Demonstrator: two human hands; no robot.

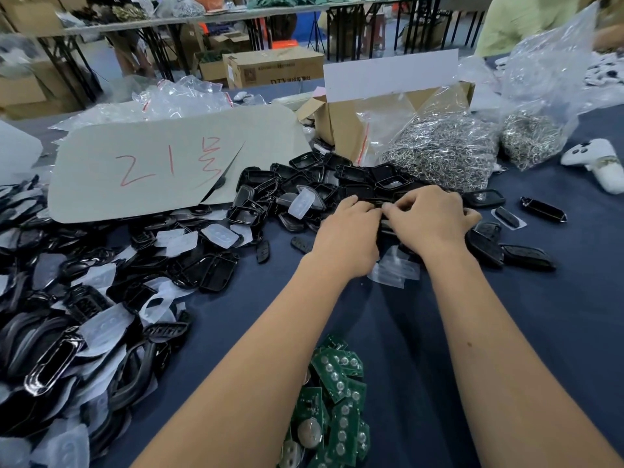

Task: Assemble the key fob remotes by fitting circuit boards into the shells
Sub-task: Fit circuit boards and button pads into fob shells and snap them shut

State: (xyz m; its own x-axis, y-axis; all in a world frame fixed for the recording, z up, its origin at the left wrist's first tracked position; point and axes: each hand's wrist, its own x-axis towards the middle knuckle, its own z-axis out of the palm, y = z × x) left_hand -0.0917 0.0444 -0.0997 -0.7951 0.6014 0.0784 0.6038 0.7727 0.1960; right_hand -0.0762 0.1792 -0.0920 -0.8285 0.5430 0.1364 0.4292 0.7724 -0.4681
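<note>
Both my hands reach out to the middle of the table. My left hand (347, 231) and my right hand (429, 219) meet with curled fingers over a black key fob shell (388, 228), mostly hidden under them. A heap of black shells (334, 182) lies just beyond the hands. More shells and translucent button pads (219, 234) spread across the left side. Green circuit boards (334, 393) with coin cells lie in a pile near the front edge, between my forearms. Some closed black fobs (526, 258) lie to the right of my right hand.
A grey card with red writing (152, 170) lies at the left back. A brown carton (341, 126) and clear bags of metal key rings (445, 153) stand behind the shells. A white controller (594, 160) lies at the far right. A person in a light shirt (526, 21) stands at back right.
</note>
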